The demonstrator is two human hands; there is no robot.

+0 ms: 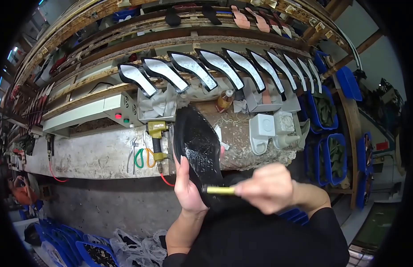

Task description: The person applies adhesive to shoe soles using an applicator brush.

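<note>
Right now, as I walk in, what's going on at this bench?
A person holds a black, sole-shaped piece in the left hand. The right hand grips a slim yellow-handled tool, its dark end at the lower part of the piece, which has a shiny, wet-looking patch. Beyond, black-edged pieces with pale faces line a wooden rack, and a yellow-green power tool lies on the bench.

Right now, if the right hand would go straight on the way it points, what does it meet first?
Leading with its yellow brush, the right hand would probably meet the lower end of the black shoe sole first, then the left hand; depth is unclear.
</note>
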